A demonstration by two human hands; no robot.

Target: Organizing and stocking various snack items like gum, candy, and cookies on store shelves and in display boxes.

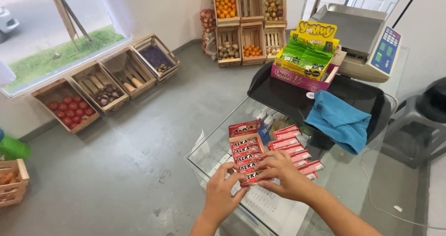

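1. Both hands meet at the near end of a small red display box (246,154) of red candy packs (245,157) on a glass worktop (206,159).
2. The left hand (223,193) props the box's near edge, its grip closed lightly on the front pack, seemingly to square the row.
3. The right hand (284,175) lies over the packs, fingers curled narrow, pressing them down.
4. Loose red packs (292,147) lie fanned just beside the box.
5. Behind, a blue cloth (339,119) drapes a black tray (278,94); a scale (371,45) stands beyond.
6. Wooden crates of produce (97,85) line the floor by the window.
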